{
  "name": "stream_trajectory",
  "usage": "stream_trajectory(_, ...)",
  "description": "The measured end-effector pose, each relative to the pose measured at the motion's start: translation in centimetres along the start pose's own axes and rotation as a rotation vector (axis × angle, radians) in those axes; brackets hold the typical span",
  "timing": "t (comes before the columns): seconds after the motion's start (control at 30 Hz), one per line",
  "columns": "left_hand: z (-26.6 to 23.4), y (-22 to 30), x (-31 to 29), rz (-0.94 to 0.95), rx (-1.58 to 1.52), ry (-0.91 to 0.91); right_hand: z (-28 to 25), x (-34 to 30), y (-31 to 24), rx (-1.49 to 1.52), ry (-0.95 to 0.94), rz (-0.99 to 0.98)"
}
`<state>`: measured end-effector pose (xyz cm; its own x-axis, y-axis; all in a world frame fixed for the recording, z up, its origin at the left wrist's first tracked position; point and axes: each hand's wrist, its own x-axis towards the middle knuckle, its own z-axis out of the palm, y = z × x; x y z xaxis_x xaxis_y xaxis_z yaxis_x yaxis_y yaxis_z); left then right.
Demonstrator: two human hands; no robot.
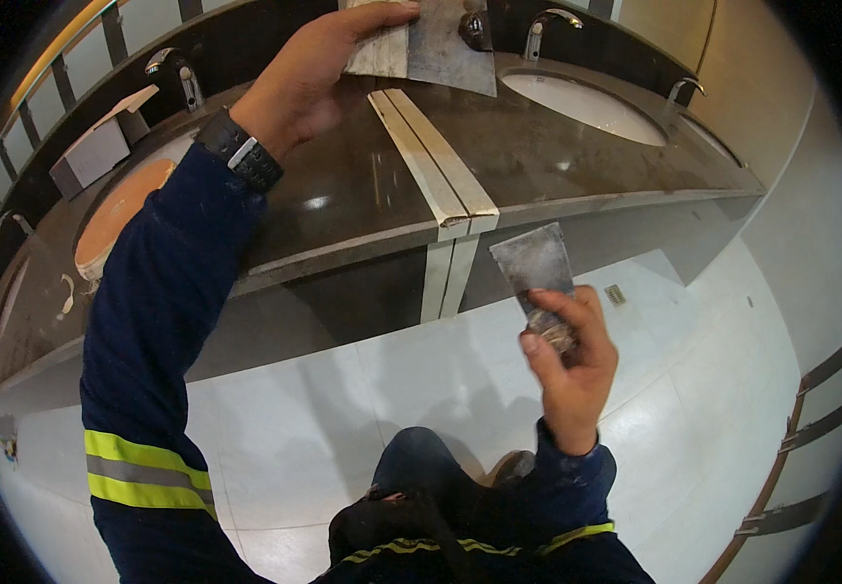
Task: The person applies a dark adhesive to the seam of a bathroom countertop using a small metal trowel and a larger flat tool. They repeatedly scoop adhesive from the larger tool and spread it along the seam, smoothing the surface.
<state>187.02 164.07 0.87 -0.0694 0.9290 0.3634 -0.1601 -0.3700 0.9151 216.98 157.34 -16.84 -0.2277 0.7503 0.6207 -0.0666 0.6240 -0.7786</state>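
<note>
My left hand (309,73) is raised over the dark countertop (338,185), gripping a flat grey plate (440,54) with a pale section on its left. A glossy dark lump (476,31) of paste sits on the plate. Lower down, in front of the counter's edge, my right hand (577,365) is closed round the handle of a putty knife (538,261). Its grey-stained blade points up and to the left, apart from the counter. Between the hands, two strips of pale masking tape (431,156) flank a dark seam, running over the front edge and down.
A white sink (586,105) with a chrome faucet (535,37) is set in the counter at right. At left, a brown board (124,209) covers part of another basin, beside a white box (100,151). Pale floor tiles (314,399) lie below.
</note>
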Motion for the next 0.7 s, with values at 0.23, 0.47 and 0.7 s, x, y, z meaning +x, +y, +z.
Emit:
stream_trajectory(0.23, 0.4, 0.0, 0.0, 0.057, 0.075, -0.041, -5.7, 5.4, -2.5, 0.115, -0.229, -0.018)
stream_trajectory(0.47, 1.3, 0.8, -1.7, -0.031, -0.08, -0.348, -2.1, 12.3, -4.5, 0.706, -0.188, -0.188)
stream_trajectory(0.7, 3.6, 1.1, -3.5, -0.007, -0.103, -0.302, 2.5, 15.2, -2.9, 0.912, -0.259, -0.103)
